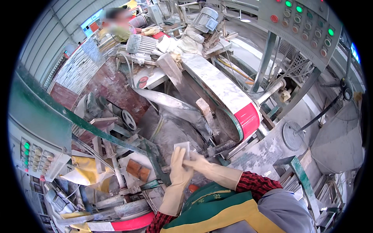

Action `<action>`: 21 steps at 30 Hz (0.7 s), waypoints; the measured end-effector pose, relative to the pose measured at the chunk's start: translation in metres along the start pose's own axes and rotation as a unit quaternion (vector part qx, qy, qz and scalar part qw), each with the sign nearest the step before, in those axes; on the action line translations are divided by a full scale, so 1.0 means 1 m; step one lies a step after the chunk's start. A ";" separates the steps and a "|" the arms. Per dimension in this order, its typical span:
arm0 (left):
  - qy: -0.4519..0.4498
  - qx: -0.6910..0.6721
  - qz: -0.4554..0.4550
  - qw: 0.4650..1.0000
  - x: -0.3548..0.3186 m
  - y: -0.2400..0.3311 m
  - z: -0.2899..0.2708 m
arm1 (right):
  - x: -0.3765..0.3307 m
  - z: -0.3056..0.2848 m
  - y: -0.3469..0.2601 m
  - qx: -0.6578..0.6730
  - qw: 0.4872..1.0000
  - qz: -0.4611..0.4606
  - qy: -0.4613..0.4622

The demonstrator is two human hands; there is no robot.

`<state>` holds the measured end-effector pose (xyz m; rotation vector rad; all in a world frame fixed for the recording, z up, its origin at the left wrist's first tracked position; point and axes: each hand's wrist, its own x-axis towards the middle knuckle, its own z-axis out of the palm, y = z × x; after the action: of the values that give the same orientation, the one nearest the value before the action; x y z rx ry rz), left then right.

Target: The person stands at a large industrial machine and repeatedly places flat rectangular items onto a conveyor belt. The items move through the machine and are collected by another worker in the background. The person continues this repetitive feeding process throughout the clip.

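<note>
Cream rubber gloves cover both my hands, at the lower middle of the head view. Between them is a small, pale, flat piece (pixel 187 146), like a slab or tile. My left hand (pixel 178 165) is closed on it, fingers lying over its left side. My right hand (pixel 200 165) meets it from the right, with its fingers closed at the piece's lower right edge, close against the left glove. The right fingertips are partly hidden. Below my hands are the green and yellow apron (pixel 217 202) and red checked sleeves.
Ahead lies a long machine cover (pixel 217 77) with a red end. Control panels with lit green buttons stand at upper right (pixel 303 23) and left (pixel 35 155). A green rail (pixel 105 130) crosses at left. Another person (pixel 120 27) works beyond, near a motor (pixel 142 44). A bucket-like container (pixel 338 139) stands right.
</note>
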<state>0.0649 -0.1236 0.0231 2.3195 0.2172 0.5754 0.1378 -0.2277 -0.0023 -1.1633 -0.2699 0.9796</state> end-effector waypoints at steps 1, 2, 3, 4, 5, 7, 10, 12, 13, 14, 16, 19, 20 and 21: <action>-0.004 0.002 0.019 1.000 0.005 0.001 0.006 | 0.001 -0.005 -0.005 -0.002 0.999 -0.024 0.026; -0.016 -0.043 0.018 0.999 0.008 0.004 0.007 | 0.000 -0.010 -0.007 -0.005 0.997 -0.049 0.051; -0.055 -0.057 0.028 0.996 0.009 0.010 0.003 | -0.001 -0.016 -0.008 0.037 0.994 -0.081 0.070; -0.096 -0.070 0.036 0.992 0.008 0.020 -0.005 | -0.003 -0.023 -0.010 0.044 0.989 -0.098 0.106; -0.135 -0.083 0.044 0.986 0.008 0.025 -0.013 | -0.004 -0.031 -0.013 0.049 0.982 -0.115 0.141; -0.177 -0.061 0.018 0.982 -0.005 0.020 -0.029 | -0.002 -0.055 -0.013 0.022 0.968 -0.115 0.223; -0.153 0.055 -0.026 0.986 -0.036 -0.020 -0.071 | -0.007 -0.102 -0.025 0.003 0.925 -0.147 0.352; -0.062 0.051 -0.157 0.984 -0.054 -0.037 -0.111 | -0.005 -0.151 -0.016 -0.046 0.887 -0.218 0.404; 0.006 0.110 -0.140 0.984 -0.086 -0.078 -0.135 | -0.011 -0.158 -0.032 -0.057 0.890 -0.152 0.426; 0.052 0.105 -0.259 0.959 -0.108 -0.086 -0.159 | -0.019 -0.161 -0.049 -0.058 0.892 -0.143 0.425; 0.092 0.084 -0.416 0.901 -0.152 -0.118 -0.213 | -0.018 -0.197 -0.047 -0.061 0.864 -0.185 0.464; 0.143 0.411 -0.507 0.744 -0.234 -0.152 -0.272 | -0.006 -0.247 -0.039 -0.025 0.846 -0.226 0.483; 0.115 0.374 -0.595 0.702 -0.260 -0.163 -0.287 | -0.002 -0.256 -0.041 -0.029 0.838 -0.225 0.495; 0.088 0.331 -0.676 0.653 -0.283 -0.176 -0.293 | 0.003 -0.264 -0.042 -0.034 0.831 -0.225 0.508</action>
<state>-0.3203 0.0951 -0.0087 1.8852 2.2997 -0.1416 0.3296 -0.3982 -0.0777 -1.4442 0.2831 -0.1416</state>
